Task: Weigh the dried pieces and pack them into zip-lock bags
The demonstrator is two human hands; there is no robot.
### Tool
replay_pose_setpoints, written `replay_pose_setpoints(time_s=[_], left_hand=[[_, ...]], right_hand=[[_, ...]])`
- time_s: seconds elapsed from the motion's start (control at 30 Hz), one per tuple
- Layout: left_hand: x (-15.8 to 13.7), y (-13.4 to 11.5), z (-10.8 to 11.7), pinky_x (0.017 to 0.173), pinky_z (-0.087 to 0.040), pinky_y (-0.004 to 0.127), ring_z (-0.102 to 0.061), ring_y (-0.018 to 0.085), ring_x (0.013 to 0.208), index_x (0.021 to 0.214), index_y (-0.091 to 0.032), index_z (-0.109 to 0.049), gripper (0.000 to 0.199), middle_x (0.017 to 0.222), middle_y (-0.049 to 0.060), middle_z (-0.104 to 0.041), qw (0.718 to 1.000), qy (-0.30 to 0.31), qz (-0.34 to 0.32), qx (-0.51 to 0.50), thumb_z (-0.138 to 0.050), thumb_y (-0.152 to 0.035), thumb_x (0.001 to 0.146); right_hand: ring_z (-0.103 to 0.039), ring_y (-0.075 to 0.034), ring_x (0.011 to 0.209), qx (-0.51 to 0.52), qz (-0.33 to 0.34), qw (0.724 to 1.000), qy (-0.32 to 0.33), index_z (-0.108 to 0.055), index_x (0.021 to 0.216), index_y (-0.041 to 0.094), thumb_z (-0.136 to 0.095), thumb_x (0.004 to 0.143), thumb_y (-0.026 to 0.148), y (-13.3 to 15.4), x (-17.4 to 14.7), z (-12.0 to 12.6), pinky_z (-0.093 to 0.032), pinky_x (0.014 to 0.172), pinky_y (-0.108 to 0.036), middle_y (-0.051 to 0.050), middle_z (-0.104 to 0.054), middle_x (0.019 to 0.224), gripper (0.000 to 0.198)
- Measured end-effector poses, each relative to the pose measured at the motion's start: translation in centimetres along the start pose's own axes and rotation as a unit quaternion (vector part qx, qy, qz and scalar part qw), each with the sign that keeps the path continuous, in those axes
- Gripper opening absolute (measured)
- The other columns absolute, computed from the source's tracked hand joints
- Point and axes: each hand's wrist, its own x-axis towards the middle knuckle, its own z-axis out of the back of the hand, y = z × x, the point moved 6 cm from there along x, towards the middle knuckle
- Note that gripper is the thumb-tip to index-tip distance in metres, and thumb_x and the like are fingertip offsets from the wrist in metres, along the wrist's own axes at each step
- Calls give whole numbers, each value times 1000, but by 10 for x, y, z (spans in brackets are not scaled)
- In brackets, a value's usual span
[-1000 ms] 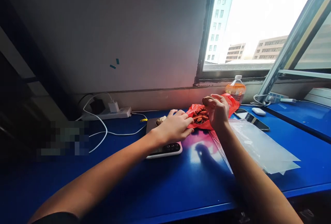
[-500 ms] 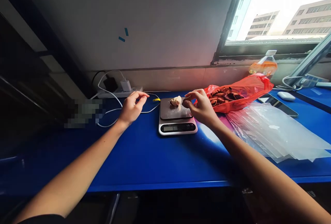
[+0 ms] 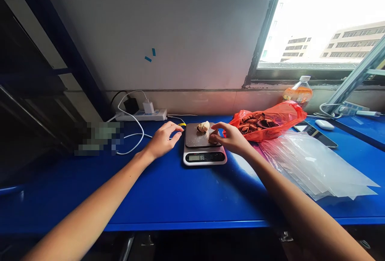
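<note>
A kitchen scale [image 3: 206,158] with a metal top and a lit display sits in the middle of the blue table. On its plate lies a small pile of pale, cream-coloured pieces [image 3: 203,127], with something darker beside them. My right hand [image 3: 230,137] is over the plate's right edge, its fingers curved and apart from the thumb. Its lower fingers are in shadow, and I see nothing clearly held. To the left of the scale, my left hand [image 3: 164,140] hovers with fingers loosely bent, thumb apart, holding nothing.
Right of the scale, a red plastic bag [image 3: 285,118] lies open with dried brown pieces [image 3: 257,124] inside. Clear plastic bags [image 3: 319,166] are spread in front of a tablet-like device [image 3: 321,136]. An orange drink bottle [image 3: 300,92] and a power strip [image 3: 135,114] with cables are along the wall.
My left hand has shifted right, closer to the scale. My right hand stays beside the pale pieces, now slightly lower over the plate's edge. The camera view has tilted a little.
</note>
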Motion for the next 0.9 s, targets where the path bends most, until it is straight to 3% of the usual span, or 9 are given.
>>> replay_pose_setpoints(time_s=[0.17, 0.37, 0.6, 0.77, 0.9], left_hand=[[1, 2, -4, 93, -46, 36, -60, 22, 99, 96, -19, -65, 25, 101, 7, -63, 1000, 16, 4, 0, -46, -34, 88], [1, 3, -9, 90, -47, 35, -60, 21, 98, 97, -20, -65, 27, 103, 6, -62, 999, 43, 4, 0, -45, -36, 89], [1, 3, -11, 91, -46, 35, -60, 22, 99, 97, -19, -66, 29, 105, 7, -62, 998, 61, -3, 2, -45, -37, 89], [1, 4, -11, 90, -46, 34, -60, 21, 98, 97, -20, -66, 28, 103, 6, -62, 998, 60, -5, 3, -45, -37, 89], [1, 4, -10, 90, -46, 34, -60, 21, 98, 97, -20, -66, 28, 102, 6, -62, 998, 58, -2, 5, -45, -37, 90]], right_hand=[[-59, -16, 79, -89, 26, 995, -38, -60, 75, 19, -64, 76, 30, 4, 1, 6, -45, 73, -28, -4, -64, 86, 12], [-59, -15, 70, -37, -30, 999, -20, -55, 70, 20, -63, 76, 29, -5, -1, 6, -42, 64, -25, 0, -65, 72, 14], [-55, -15, 77, -39, 5, 991, -129, -64, 72, 19, -65, 76, 34, 1, 1, 4, -44, 72, -27, -2, -54, 80, 15], [-52, -13, 64, -4, -19, 996, -87, -64, 75, 19, -64, 79, 37, 0, 3, -7, -40, 62, -24, 1, -57, 68, 19], [-58, -16, 76, -36, 7, 998, -53, -66, 75, 18, -61, 82, 33, 4, 3, -2, -42, 72, -27, -2, -67, 78, 16]])
